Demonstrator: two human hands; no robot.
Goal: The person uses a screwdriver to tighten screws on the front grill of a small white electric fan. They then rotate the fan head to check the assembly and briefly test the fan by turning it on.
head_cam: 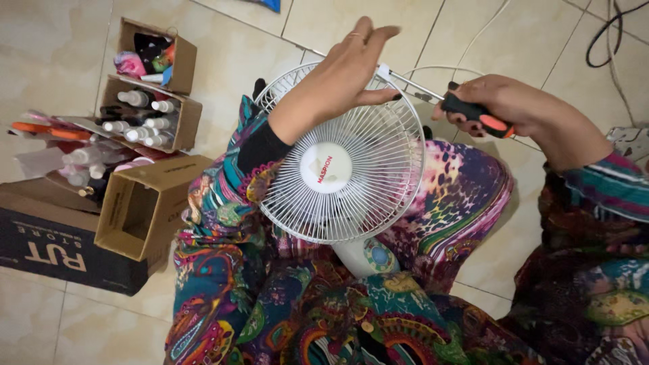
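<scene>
On the far left of the tiled floor (54,61) sit four cardboard boxes. One small box (177,57) at the far side holds bright bits of cloth. Just near of it, a second box (182,115) holds small bottles with white caps; they are too many and too blurry to count. A third box (145,203), open and lying on its side, rests on a long black box (47,243) with white letters. A heap of clear bottles and one orange tool lies beside them.

Next comes one white fan (341,172). It rests on the lap of a person in a bright patterned dress (270,297), with its round wire cage facing up and its white foot pointing near. One round white cap sits in the middle of the cage.

The left hand (345,71) lies flat on the far rim of the cage. Its fingers are straight and a little apart, not gripping anything. One ring is on one finger.

To the right, the right hand (503,108) has its fingers curled tight around one screwdriver (473,111) with a black and orange handle. The thin metal shaft points left, and its tip meets the far edge of the cage, just beside the left hand's fingers.

One white cord (487,27) and one black cord (612,30) lie on the floor at the far right.
</scene>
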